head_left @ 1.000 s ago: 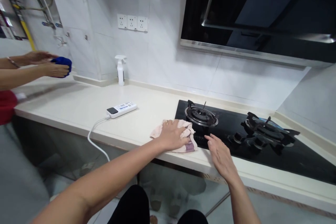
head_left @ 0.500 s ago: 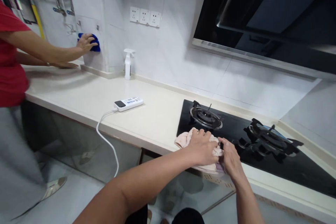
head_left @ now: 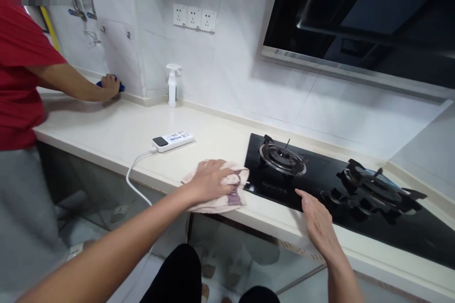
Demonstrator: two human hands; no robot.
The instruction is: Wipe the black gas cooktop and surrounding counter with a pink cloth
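My left hand (head_left: 210, 182) presses on a pale pink cloth (head_left: 233, 200) with a purple patch, its fingers bent over the fabric. The cloth lies bunched on the cream countertop (head_left: 135, 120), against the left edge of the black gas stove (head_left: 263, 189), and part of it hangs at the counter's front edge. Holding nothing, my right hand (head_left: 318, 222) has its fingers stretched out at the stove's front edge, below the knobs (head_left: 336, 195). The palm faces left.
A white power bank-like device (head_left: 174, 141) with a cable lies on the counter. Behind it stands a white spray bottle (head_left: 172, 86). At left, a person in a red shirt (head_left: 21, 71) holds a blue cloth (head_left: 121, 87). A black range hood (head_left: 355, 19) overhangs the stove.
My left hand and the pink cloth have moved left, off the stove front onto the counter. My right hand is now apart from the cloth. The other person's blue cloth has moved down the wall.
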